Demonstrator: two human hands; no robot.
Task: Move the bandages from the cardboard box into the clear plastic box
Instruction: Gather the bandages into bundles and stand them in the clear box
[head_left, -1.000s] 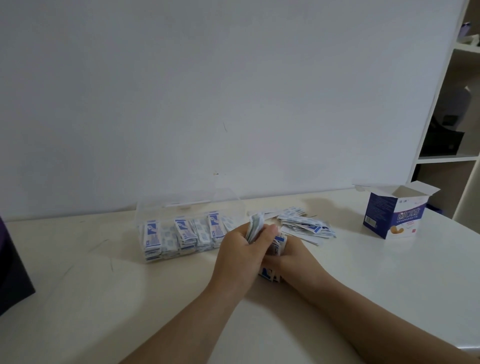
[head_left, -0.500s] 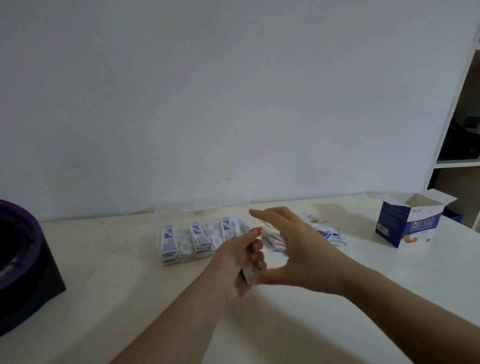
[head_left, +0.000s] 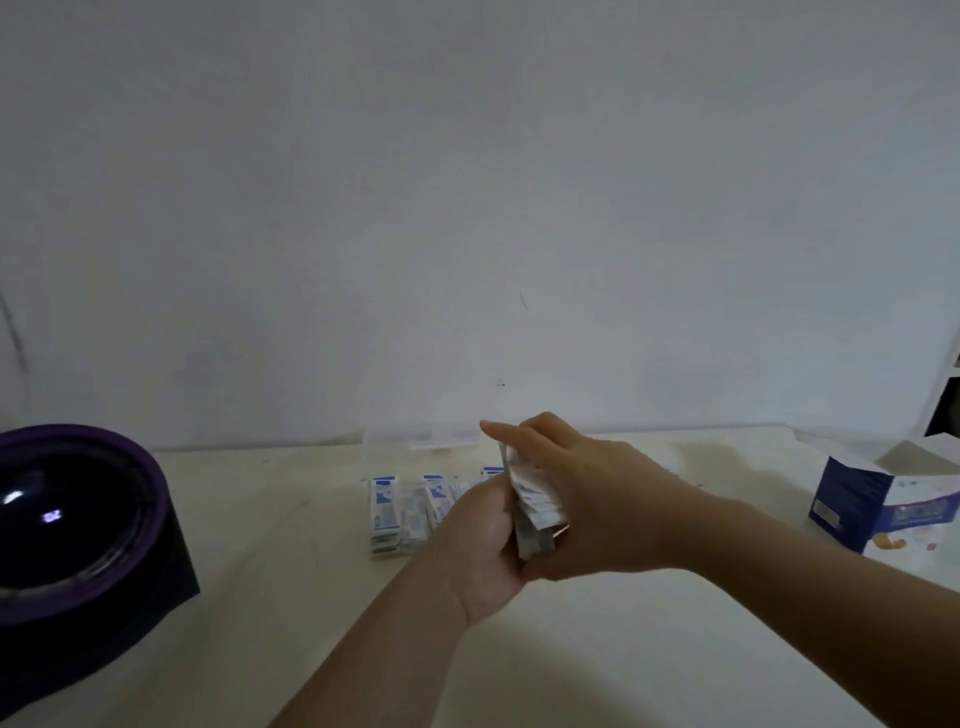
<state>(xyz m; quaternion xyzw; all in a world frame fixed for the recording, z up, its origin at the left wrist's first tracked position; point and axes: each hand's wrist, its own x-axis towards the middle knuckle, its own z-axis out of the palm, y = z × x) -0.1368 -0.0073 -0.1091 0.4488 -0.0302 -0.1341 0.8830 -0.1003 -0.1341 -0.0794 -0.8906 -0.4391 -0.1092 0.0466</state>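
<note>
Fingers (head_left: 496, 493) of the left hand (head_left: 480, 535) curl round a small stack of white-and-blue paper-wrapped bandages (head_left: 535, 506), and the right hand (head_left: 597, 499) clamps the same stack from the other side — thumb beneath, fingers over the top, index finger pointing straight out. The stack hangs above the pale table (head_left: 311, 623), with the clear plastic box (head_left: 395, 451) and its rows of packed bandages (head_left: 400, 512) just beyond and left of the fingers. Well off to the right of the fingers stands the opened blue-and-white cardboard box (head_left: 857, 499); far to their left, a dark bowl-like object with a purple rim (head_left: 78, 509). The step looks like squaring the stack before slotting it in. Done well, that means tapping the edges flush, keeping the pinch firm so no wrapper fans out, then lowering the stack on edge beside the rows — the free gap is hidden behind the hands.
</note>
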